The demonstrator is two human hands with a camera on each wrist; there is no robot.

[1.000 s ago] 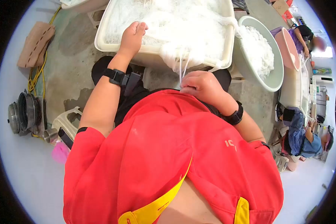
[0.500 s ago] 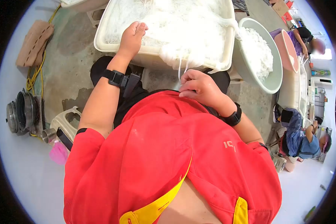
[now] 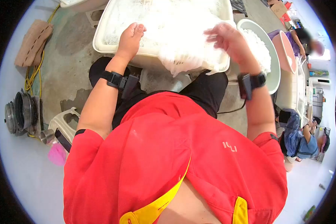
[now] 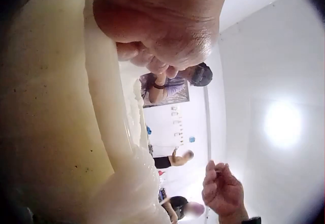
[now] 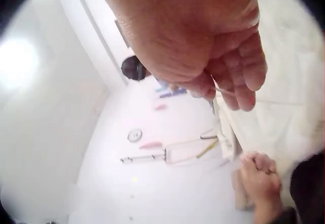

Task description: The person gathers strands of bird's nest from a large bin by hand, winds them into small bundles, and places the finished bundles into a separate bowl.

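A large cream tub [image 3: 100, 44] full of wet white strands [image 3: 183, 22] stands before me; a bunch of them [image 3: 181, 65] hangs over its near rim. My left hand [image 3: 130, 41] is at that rim towards the left, its fingers curled inward in the left wrist view, with nothing visible in them. Raised over the tub's right side is my right hand [image 3: 231, 43], blurred in the head view. In the right wrist view a thin white strand [image 5: 284, 102] runs from its thumb and fingertips towards the tub.
Right of the tub stands a pale green basin [image 3: 275, 71] with a white heap, then a pink basin [image 3: 285, 48]. Two people work further right. At left are a cream stool [image 3: 58, 121], metal pots [image 3: 24, 112], a yellow hose [image 3: 35, 82] and a brown folded mat [image 3: 33, 43].
My right hand has moved from my lap up and to the right, over the tub. The strands stretched down to it have left the near rim. My left hand has hardly moved.
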